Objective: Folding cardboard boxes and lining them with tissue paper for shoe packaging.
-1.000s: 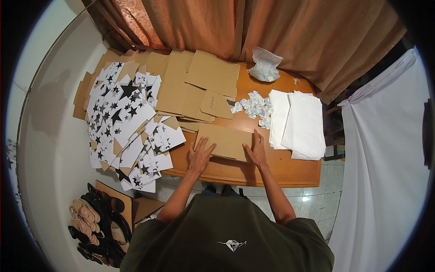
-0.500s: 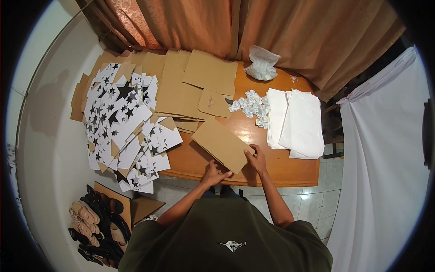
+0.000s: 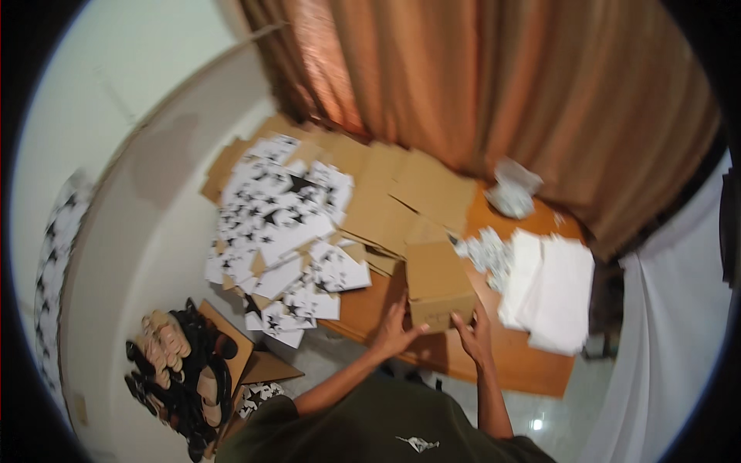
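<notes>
Hands grip a brown cardboard box on the wooden table: left hand and right hand clamped on its near corners.

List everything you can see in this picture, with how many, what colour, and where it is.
cardboard box: one, brown, partly folded up, near table edge between both hands
flat cardboard sheets: many, brown, spread over the table's far side
star-printed sheets: many, white with black stars, piled on the table's left part
white paper stack: two piles side by side, table's right end
crumpled paper: one, white, far right by the curtain
table: one, orange-brown wood
curtain: orange-brown, behind the table
sandals: several, black and tan, floor at lower left
left hand: on the box's left side
right hand: at the box's right corner
</notes>
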A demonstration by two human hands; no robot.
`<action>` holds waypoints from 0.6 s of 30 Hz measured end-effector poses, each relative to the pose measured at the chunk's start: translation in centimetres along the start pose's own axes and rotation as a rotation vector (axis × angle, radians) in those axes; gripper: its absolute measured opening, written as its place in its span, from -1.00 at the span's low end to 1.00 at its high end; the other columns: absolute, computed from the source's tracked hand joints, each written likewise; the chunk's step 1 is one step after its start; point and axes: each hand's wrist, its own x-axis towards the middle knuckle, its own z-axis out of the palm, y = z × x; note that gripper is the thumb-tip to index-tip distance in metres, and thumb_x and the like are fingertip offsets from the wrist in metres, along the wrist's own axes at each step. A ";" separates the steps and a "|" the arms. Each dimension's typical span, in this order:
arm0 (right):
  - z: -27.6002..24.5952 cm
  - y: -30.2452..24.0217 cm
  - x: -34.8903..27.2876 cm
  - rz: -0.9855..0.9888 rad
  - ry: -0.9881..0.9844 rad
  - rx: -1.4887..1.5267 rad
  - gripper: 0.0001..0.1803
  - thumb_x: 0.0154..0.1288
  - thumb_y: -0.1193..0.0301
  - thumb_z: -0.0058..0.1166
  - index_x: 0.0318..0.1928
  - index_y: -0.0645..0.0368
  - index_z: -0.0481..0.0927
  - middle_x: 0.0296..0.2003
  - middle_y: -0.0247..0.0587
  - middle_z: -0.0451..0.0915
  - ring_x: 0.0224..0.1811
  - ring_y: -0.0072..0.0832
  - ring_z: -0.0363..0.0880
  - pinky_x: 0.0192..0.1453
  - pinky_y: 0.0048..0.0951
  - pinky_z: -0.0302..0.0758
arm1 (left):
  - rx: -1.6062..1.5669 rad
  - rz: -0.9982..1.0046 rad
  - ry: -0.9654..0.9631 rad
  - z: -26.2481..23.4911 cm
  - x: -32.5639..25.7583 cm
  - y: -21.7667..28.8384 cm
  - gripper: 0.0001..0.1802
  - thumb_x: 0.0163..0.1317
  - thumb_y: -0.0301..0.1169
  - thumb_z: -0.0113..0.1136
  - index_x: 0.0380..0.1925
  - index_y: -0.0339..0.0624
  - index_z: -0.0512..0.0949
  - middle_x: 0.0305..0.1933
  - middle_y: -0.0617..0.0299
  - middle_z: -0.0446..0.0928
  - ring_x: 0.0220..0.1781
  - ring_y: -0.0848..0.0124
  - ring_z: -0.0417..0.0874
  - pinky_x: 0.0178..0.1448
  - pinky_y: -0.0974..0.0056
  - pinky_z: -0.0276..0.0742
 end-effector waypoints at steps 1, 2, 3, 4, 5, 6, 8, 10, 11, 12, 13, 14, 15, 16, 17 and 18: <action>0.4 -2.9 -0.7 -0.018 -0.035 0.000 -0.28 0.38 0.42 0.23 0.47 0.29 0.25 0.27 0.09 0.48 0.31 -0.20 0.50 0.34 -0.20 0.49 | -0.012 0.019 0.040 -1.4 -1.8 2.6 0.11 0.23 -0.09 0.42 0.60 -0.09 -0.06 0.26 -0.24 0.37 0.34 -0.08 0.45 0.39 -0.04 0.39; 1.0 -5.3 -0.9 -0.062 -0.083 0.012 -0.28 0.38 0.42 0.23 0.47 0.29 0.25 0.27 0.09 0.48 0.31 -0.20 0.50 0.34 -0.20 0.49 | -0.028 0.048 0.069 -2.7 -3.2 5.0 0.09 0.25 -0.10 0.41 0.60 -0.08 -0.07 0.29 -0.23 0.33 0.36 -0.07 0.44 0.41 -0.02 0.39; 1.9 -7.5 -0.8 -0.102 -0.087 0.006 -0.26 0.39 0.41 0.23 0.48 0.29 0.22 0.28 0.11 0.47 0.31 -0.18 0.50 0.32 -0.21 0.51 | -0.012 0.061 0.132 -4.5 -4.4 6.9 0.09 0.25 -0.10 0.41 0.60 -0.08 -0.07 0.29 -0.23 0.33 0.36 -0.07 0.44 0.41 -0.02 0.39; 2.8 -9.3 -0.8 -0.134 -0.088 -0.003 -0.24 0.39 0.41 0.22 0.49 0.29 0.19 0.29 0.13 0.46 0.31 -0.15 0.50 0.31 -0.21 0.52 | -0.072 0.052 0.180 -6.0 -5.6 8.8 0.08 0.26 -0.12 0.41 0.60 -0.08 -0.07 0.32 -0.19 0.30 0.37 -0.04 0.43 0.42 -0.01 0.42; 4.0 -10.6 -1.0 -0.207 -0.105 -0.005 -0.20 0.41 0.41 0.22 0.52 0.29 0.12 0.29 0.16 0.45 0.31 -0.14 0.50 0.27 -0.22 0.55 | -0.131 0.043 0.232 -7.3 -7.1 10.2 0.06 0.27 -0.14 0.41 0.60 -0.07 -0.06 0.35 -0.15 0.26 0.38 -0.02 0.43 0.42 0.01 0.45; 5.1 -11.6 -1.0 -0.240 -0.157 0.006 -0.20 0.41 0.41 0.22 0.52 0.29 0.12 0.29 0.16 0.45 0.31 -0.14 0.50 0.27 -0.22 0.55 | -0.125 0.048 0.294 -8.3 -8.6 10.9 0.06 0.27 -0.14 0.41 0.60 -0.07 -0.06 0.35 -0.15 0.26 0.38 -0.02 0.43 0.42 0.01 0.45; 8.2 -14.4 -0.7 -0.391 -0.213 0.008 -0.21 0.43 0.43 0.19 0.53 0.30 0.09 0.29 0.19 0.45 0.30 -0.13 0.51 0.24 -0.23 0.56 | 0.066 0.074 0.463 -11.1 -11.4 12.4 0.02 0.27 -0.24 0.42 0.59 -0.08 0.00 0.39 -0.09 0.20 0.38 0.04 0.44 0.40 0.08 0.52; 11.8 -18.4 -0.8 -0.435 -0.295 0.055 -0.26 0.45 0.42 0.17 0.51 0.28 0.13 0.26 0.10 0.47 0.27 -0.21 0.51 0.21 -0.25 0.56 | 0.071 0.130 0.637 -13.9 -14.4 14.9 -0.03 0.26 -0.33 0.43 0.57 -0.10 0.07 0.36 -0.07 0.27 0.39 0.09 0.46 0.37 0.12 0.56; 13.7 -20.4 -1.2 -0.449 -0.335 0.086 -0.31 0.47 0.41 0.14 0.49 0.26 0.17 0.22 0.02 0.48 0.23 -0.28 0.52 0.19 -0.27 0.57 | 0.040 0.135 0.711 -15.6 -16.1 15.8 -0.04 0.25 -0.37 0.43 0.56 -0.12 0.09 0.35 -0.05 0.30 0.39 0.12 0.46 0.37 0.12 0.56; 15.4 -21.7 -1.5 -0.467 -0.362 0.092 -0.31 0.47 0.41 0.14 0.49 0.26 0.17 0.22 0.02 0.48 0.23 -0.28 0.52 0.19 -0.27 0.57 | 0.003 0.142 0.773 -17.1 -17.6 16.6 -0.06 0.25 -0.41 0.43 0.55 -0.15 0.11 0.33 -0.03 0.33 0.40 0.14 0.46 0.37 0.13 0.57; 17.1 -22.9 -1.8 -0.520 -0.368 0.060 -0.33 0.47 0.42 0.14 0.47 0.28 0.18 0.19 0.01 0.49 0.17 -0.31 0.55 0.13 -0.30 0.59 | -0.016 0.171 0.866 -18.3 -19.1 17.6 -0.08 0.22 -0.44 0.45 0.52 -0.21 0.15 0.32 -0.01 0.38 0.40 0.18 0.46 0.35 0.12 0.59; 19.1 -24.6 -2.4 -0.577 -0.385 0.039 -0.34 0.47 0.42 0.14 0.45 0.29 0.19 0.16 0.00 0.51 0.10 -0.33 0.58 0.08 -0.34 0.61 | -0.005 0.169 0.907 -20.0 -21.0 18.7 -0.08 0.22 -0.44 0.45 0.52 -0.21 0.15 0.32 -0.01 0.38 0.40 0.18 0.46 0.35 0.12 0.59; 21.1 -26.6 -3.0 -0.569 -0.432 0.081 -0.37 0.47 0.44 0.13 0.43 0.32 0.21 0.12 -0.02 0.52 -0.01 -0.38 0.60 0.00 -0.39 0.62 | 0.043 0.229 0.974 -21.8 -22.7 19.4 -0.09 0.21 -0.45 0.46 0.50 -0.24 0.17 0.32 -0.01 0.39 0.40 0.17 0.47 0.33 0.13 0.61; 22.9 -28.6 -3.4 -0.584 -0.459 0.088 -0.37 0.47 0.44 0.13 0.43 0.32 0.21 0.12 -0.02 0.52 -0.01 -0.38 0.60 0.00 -0.39 0.62 | 0.092 0.288 1.035 -23.7 -24.2 20.1 -0.10 0.20 -0.46 0.46 0.49 -0.26 0.19 0.33 -0.02 0.40 0.40 0.17 0.48 0.32 0.13 0.62; 25.0 -30.4 -3.9 -0.678 -0.470 0.108 -0.36 0.47 0.45 0.12 0.44 0.33 0.20 0.13 -0.01 0.51 0.04 -0.37 0.59 0.05 -0.38 0.61 | 0.105 0.349 1.069 -25.7 -25.7 20.5 -0.11 0.18 -0.46 0.47 0.47 -0.27 0.21 0.31 -0.02 0.41 0.37 0.16 0.50 0.29 0.13 0.65; 27.1 -32.5 -4.4 -0.773 -0.477 0.130 -0.36 0.47 0.46 0.11 0.45 0.33 0.19 0.14 0.00 0.51 0.09 -0.36 0.58 0.10 -0.36 0.59 | 0.112 0.350 1.089 -27.7 -27.2 21.2 -0.11 0.18 -0.46 0.47 0.47 -0.27 0.21 0.31 -0.02 0.41 0.37 0.16 0.50 0.29 0.13 0.65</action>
